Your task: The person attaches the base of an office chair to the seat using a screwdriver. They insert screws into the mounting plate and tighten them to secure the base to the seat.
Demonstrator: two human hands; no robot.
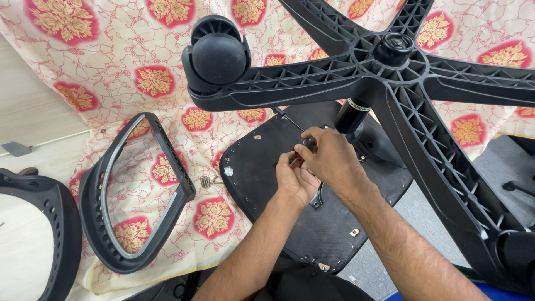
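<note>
At the far left lies part of a black curved frame [33, 234], and next to it a black armrest loop [134, 195] rests on the flowered cloth [111, 72], with a few small screws [207, 180] just beside the upturned seat bottom [256, 184]. Over that seat the left hand [294, 179] has its fingers pinched shut on a small part too hidden to name. The right hand [330, 157] curls over it, touching, fingers closed on a small dark piece under the star-shaped chair base [390, 72] with its wheel [217, 56].
</note>
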